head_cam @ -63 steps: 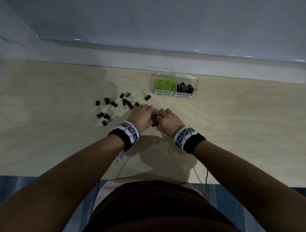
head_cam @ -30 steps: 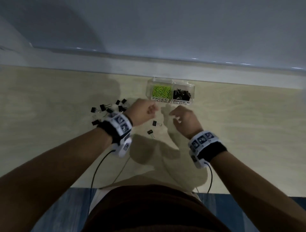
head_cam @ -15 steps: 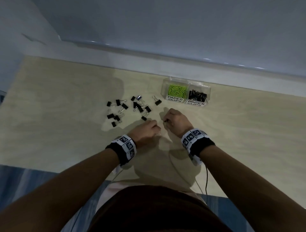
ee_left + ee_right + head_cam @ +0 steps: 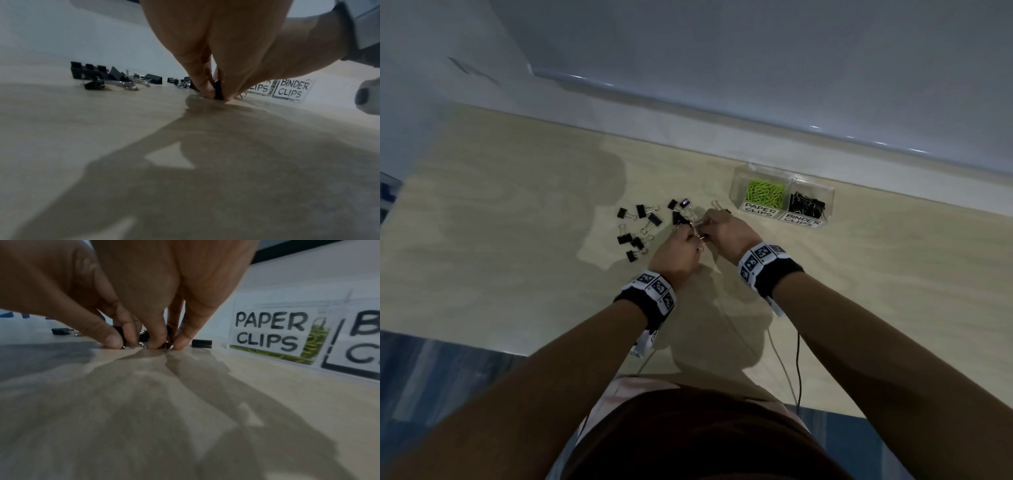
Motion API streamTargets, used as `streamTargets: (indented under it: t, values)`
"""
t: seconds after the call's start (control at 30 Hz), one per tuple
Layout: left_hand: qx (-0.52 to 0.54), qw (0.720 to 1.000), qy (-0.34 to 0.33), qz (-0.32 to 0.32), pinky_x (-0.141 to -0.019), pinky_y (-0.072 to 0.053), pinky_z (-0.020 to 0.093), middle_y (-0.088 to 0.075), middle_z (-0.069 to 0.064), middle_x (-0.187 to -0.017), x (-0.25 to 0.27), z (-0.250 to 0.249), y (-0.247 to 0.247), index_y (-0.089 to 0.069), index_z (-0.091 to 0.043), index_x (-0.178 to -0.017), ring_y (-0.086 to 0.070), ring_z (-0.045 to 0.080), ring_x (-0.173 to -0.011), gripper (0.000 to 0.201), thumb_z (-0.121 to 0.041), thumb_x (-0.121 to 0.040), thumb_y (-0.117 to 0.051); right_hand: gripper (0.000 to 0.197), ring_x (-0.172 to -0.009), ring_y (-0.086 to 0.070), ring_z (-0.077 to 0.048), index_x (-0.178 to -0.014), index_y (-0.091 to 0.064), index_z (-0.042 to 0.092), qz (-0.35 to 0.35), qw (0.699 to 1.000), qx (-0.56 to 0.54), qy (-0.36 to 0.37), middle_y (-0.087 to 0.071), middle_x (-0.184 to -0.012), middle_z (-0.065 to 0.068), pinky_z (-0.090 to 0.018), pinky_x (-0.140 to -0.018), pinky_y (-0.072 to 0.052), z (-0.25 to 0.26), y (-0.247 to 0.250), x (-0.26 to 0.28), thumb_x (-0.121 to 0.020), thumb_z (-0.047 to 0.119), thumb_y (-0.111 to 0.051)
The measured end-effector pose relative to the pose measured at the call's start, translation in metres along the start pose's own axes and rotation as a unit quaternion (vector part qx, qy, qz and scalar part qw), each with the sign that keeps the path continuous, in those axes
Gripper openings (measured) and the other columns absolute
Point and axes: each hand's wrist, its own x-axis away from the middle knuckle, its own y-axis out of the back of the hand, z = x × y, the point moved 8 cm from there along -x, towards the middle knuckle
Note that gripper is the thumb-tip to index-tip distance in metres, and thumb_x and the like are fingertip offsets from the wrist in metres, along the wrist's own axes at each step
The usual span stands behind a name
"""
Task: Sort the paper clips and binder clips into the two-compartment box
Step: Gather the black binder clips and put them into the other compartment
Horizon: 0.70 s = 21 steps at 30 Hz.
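A clear two-compartment box (image 4: 738, 185) stands at the back right of the table. Green paper clips (image 4: 763, 193) fill its left half and black binder clips (image 4: 806, 205) its right half. Several loose black binder clips (image 4: 640, 226) lie scattered left of my hands. My left hand (image 4: 693, 237) and right hand (image 4: 705, 230) meet fingertip to fingertip at the right end of that pile. The left hand (image 4: 216, 95) pinches a black binder clip (image 4: 218, 88) against the table. The right hand (image 4: 167, 346) pinches another small dark binder clip there. One more clip (image 4: 202, 344) lies just right of it.
The box labels read PAPER CLIPS (image 4: 267, 331) and BINDER CLIPS (image 4: 292, 89). A white ledge (image 4: 722, 120) runs behind the table. Thin cables (image 4: 798, 359) hang from my wristbands over the table's front edge. Blue floor shows below it.
Both hands have moved forward from the bare wood near me to the right end of the clip pile. Their fingertips are now down on the table, pinching clips.
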Motion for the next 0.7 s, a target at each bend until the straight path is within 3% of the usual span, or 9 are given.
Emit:
streamTargets:
  t: [0.13, 0.27, 0.4, 0.57, 0.7]
  values:
    - [-0.037, 0.999, -0.016, 0.024, -0.081, -0.050, 0.045, -0.055, 0.018, -0.105, 0.000, 0.005, -0.009, -0.064, 0.003, -0.099, -0.055, 0.034, -0.093, 0.021, -0.011, -0.086, -0.053, 0.015, -0.090, -0.056, -0.039, -0.095, -0.068, 0.000, -0.031, 0.999, -0.002, -0.022, -0.059, -0.098, -0.021, -0.044, -0.071, -0.052, -0.005, 0.005, 0.020, -0.084, 0.007, -0.060]
    - [-0.045, 0.998, -0.025, 0.037, -0.083, -0.049, 0.039, -0.055, 0.017, -0.111, 0.005, 0.005, -0.003, -0.063, -0.001, -0.108, -0.056, 0.033, -0.098, 0.027, -0.017, -0.091, -0.048, 0.020, -0.074, -0.057, -0.036, -0.094, -0.069, 0.000, -0.071, 0.994, -0.008, -0.078, -0.058, -0.089, -0.019, -0.042, -0.063, -0.054, -0.023, 0.004, 0.052, -0.087, 0.016, -0.061]
    - [0.004, 0.999, -0.048, 0.014, -0.082, -0.046, 0.032, -0.058, 0.012, -0.105, 0.008, -0.006, 0.012, -0.066, -0.007, -0.104, -0.058, 0.027, -0.093, 0.023, -0.021, -0.090, -0.053, 0.017, -0.069, -0.059, -0.034, -0.098, -0.071, 0.003, -0.122, 0.982, -0.077, -0.123, -0.058, -0.088, -0.017, -0.041, -0.063, -0.054, -0.048, 0.017, 0.089, -0.083, 0.008, -0.064]
    - [0.096, 0.991, -0.083, -0.052, -0.079, -0.048, 0.031, -0.064, 0.009, -0.091, -0.028, -0.072, 0.046, -0.071, -0.009, -0.092, -0.059, 0.022, -0.083, 0.014, -0.018, -0.084, -0.063, 0.013, -0.071, -0.063, -0.028, -0.090, -0.072, 0.002, -0.253, 0.941, -0.113, -0.196, -0.064, -0.088, -0.015, -0.035, -0.068, -0.057, -0.092, 0.076, 0.121, -0.077, 0.004, -0.071]
    - [0.140, 0.982, -0.113, -0.064, -0.070, -0.052, 0.031, -0.070, 0.011, -0.079, -0.071, -0.138, 0.053, -0.072, -0.006, -0.081, -0.063, 0.023, -0.072, 0.011, -0.013, -0.080, -0.064, 0.013, -0.075, -0.061, -0.031, -0.090, -0.073, 0.003, -0.260, 0.924, -0.078, -0.268, -0.064, -0.087, -0.019, -0.034, -0.075, -0.052, -0.136, 0.117, 0.121, -0.079, 0.009, -0.068]
